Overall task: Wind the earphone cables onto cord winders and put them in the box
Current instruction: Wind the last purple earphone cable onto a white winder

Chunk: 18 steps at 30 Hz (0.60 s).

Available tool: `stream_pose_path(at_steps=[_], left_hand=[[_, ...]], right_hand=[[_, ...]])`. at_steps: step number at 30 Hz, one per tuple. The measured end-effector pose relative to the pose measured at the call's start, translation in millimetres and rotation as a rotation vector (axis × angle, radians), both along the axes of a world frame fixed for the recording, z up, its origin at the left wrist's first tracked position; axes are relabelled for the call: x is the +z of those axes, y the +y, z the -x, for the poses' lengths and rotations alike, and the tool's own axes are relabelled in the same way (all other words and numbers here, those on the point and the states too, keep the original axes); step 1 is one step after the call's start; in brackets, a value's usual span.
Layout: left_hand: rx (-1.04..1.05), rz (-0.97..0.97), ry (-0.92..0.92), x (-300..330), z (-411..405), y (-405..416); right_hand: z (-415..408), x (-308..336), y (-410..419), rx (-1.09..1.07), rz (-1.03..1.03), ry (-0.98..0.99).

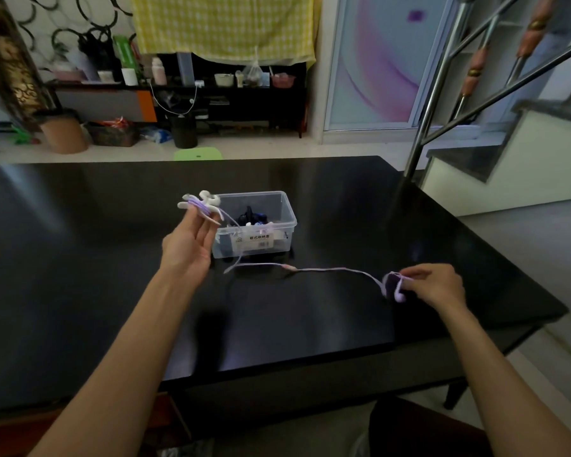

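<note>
My left hand point(188, 240) is raised above the black table point(112, 258) and pinches a white cord winder point(201, 202) at its fingertips, with lilac cable wrapped round it. The lilac earphone cable point(327, 269) runs from the winder down past the box and across the table to my right hand point(432, 283). That hand pinches the cable's far end, where a loop and an earbud hang. A clear plastic box point(256, 225) stands just right of my left hand, with dark and white wound earphones inside.
A metal stair railing point(432, 120) rises at the table's far right corner. A green stool point(198, 154) stands beyond the table's far edge. Shelves with clutter line the back wall.
</note>
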<state>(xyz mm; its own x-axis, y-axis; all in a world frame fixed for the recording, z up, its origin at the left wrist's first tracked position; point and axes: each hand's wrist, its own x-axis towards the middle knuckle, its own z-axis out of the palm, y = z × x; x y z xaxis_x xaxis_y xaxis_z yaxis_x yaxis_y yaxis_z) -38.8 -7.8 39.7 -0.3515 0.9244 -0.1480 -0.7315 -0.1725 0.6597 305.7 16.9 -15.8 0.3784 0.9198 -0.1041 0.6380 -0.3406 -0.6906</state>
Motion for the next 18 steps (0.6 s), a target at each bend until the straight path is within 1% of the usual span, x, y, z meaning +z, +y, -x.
stream_pose_path(at_steps=[2,3,4,5,6,7,8,9,11,12,13,16,17,18], left_hand=[[-0.124,-0.006,0.153,4,-5,-2],[-0.198,0.0,0.236,5,-9,-3],[-0.277,0.007,0.313,6,-15,-5],[-0.356,0.015,0.381,6,-21,-5],[-0.431,0.018,0.439,6,-28,-7],[-0.49,0.018,0.486,5,-36,-7],[-0.527,0.007,0.519,3,-42,-7],[-0.544,-0.011,0.548,1,-47,-6],[-0.546,-0.039,0.602,-1,-53,-6],[-0.545,-0.044,0.623,-1,-54,-6],[-0.542,-0.041,0.644,-2,-55,-6],[-0.504,0.001,0.662,-5,-53,-6],[-0.49,0.021,0.628,-6,-51,-5],[-0.479,0.037,0.561,-7,-50,-5]], right_hand=[[2,12,-1,0.039,0.072,0.114],[5,20,0,0.062,0.089,0.124],[10,28,2,0.081,0.049,0.071],[19,39,1,0.112,-0.056,0.012],[33,50,-1,0.156,-0.204,0.008],[49,60,-4,0.206,-0.334,0.098],[67,68,-7,0.252,-0.39,0.255],[87,76,-12,0.305,-0.377,0.437],[119,73,-24,0.42,-0.217,0.73],[130,67,-30,0.475,-0.128,0.797],[138,61,-32,0.496,-0.038,0.842],[147,52,-34,0.532,0.112,0.805],[147,52,-35,0.542,0.139,0.809],[146,52,-35,0.558,0.124,0.803]])
